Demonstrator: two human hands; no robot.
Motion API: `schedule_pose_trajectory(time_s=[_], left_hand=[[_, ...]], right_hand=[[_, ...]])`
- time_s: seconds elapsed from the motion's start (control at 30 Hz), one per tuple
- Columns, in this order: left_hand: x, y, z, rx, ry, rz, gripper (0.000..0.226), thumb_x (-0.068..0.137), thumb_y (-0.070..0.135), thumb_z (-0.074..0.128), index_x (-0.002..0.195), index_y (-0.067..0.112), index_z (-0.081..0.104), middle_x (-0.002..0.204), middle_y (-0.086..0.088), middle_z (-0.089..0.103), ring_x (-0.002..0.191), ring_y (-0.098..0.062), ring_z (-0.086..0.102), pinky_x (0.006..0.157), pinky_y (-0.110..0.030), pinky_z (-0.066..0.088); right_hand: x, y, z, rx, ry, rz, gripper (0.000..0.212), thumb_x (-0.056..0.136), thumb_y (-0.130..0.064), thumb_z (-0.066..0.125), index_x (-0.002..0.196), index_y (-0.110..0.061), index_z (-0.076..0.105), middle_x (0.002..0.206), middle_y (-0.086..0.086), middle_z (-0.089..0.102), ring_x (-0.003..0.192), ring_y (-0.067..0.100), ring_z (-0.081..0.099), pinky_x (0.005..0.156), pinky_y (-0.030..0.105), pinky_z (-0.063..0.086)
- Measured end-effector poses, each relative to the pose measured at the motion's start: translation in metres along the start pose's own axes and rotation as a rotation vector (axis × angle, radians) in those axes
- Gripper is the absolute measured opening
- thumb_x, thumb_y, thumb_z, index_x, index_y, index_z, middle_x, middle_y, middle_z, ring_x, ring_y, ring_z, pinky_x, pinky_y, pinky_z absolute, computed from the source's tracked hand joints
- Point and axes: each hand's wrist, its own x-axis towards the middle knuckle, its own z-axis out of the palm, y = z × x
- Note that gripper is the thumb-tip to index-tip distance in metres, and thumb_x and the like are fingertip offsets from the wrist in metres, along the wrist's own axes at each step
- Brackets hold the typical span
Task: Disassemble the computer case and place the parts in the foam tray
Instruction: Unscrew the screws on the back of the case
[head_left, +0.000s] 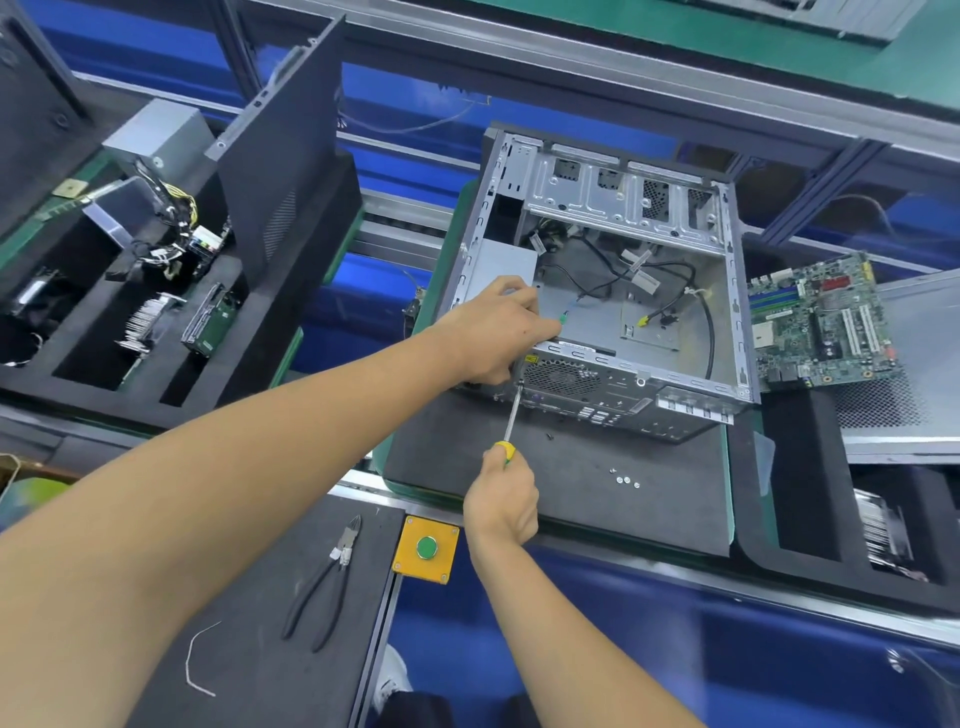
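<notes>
Centre frame, the left hand (496, 332) grips the stiff, sharp-edged steel computer case (613, 291) rim; the right hand (504, 499) clasps a screwdriver (511, 421) at its rear.

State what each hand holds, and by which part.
Right hand grips the screwdriver by its yellow handle. Left hand grips the case at its rear top edge.

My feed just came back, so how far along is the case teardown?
Done: motherboard is out, right of the case; parts fill the left foam tray. In hand: right hand drives the screwdriver into the rear panel; left hand steadies it. Left: cables inside.
</notes>
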Motion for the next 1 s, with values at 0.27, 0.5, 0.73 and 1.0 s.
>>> schedule_pose_trajectory(time_s=[0.27,0.5,0.73,1.0], left_hand=[[-0.001,0.002,0.000,0.058,0.048,-0.006,0.049,0.067,0.012,0.073,0.092,0.027,0.034,0.090,0.003,0.055,0.116,-0.025,0.044,0.112,-0.035,0.029],[-0.001,-0.003,0.005,0.122,0.051,0.045,0.052,0.069,0.016,0.075,0.094,0.025,0.030,0.082,0.008,0.058,0.111,-0.024,0.045,0.111,-0.037,0.030],[-0.017,0.005,0.005,0.062,0.314,0.040,0.083,0.074,0.050,0.068,0.148,0.024,0.042,0.135,-0.001,0.050,0.125,-0.028,0.043,0.116,-0.042,0.025],[-0.086,0.121,0.109,-0.966,0.757,-0.829,0.039,0.093,0.048,0.053,0.113,0.014,0.046,0.110,0.001,0.042,0.105,-0.022,0.046,0.094,-0.036,0.040]], right_hand=[[0.001,-0.002,-0.009,0.037,-0.033,0.022,0.030,0.102,-0.037,0.041,0.086,-0.015,0.052,0.071,-0.001,0.057,0.063,0.016,0.051,0.056,0.030,0.034],[-0.010,-0.021,0.005,0.366,-0.228,0.153,0.022,0.098,-0.028,0.041,0.094,-0.018,0.060,0.061,0.002,0.063,0.043,0.017,0.061,0.062,0.036,0.050],[-0.007,-0.023,-0.008,0.536,-0.415,0.187,0.017,0.091,-0.022,0.048,0.087,-0.010,0.060,0.056,0.004,0.069,0.051,0.027,0.069,0.060,0.035,0.051],[0.016,-0.004,-0.031,0.080,-0.349,-0.163,0.046,0.095,-0.051,0.044,0.071,-0.016,0.063,0.073,-0.003,0.069,0.075,0.024,0.063,0.071,0.039,0.051]])
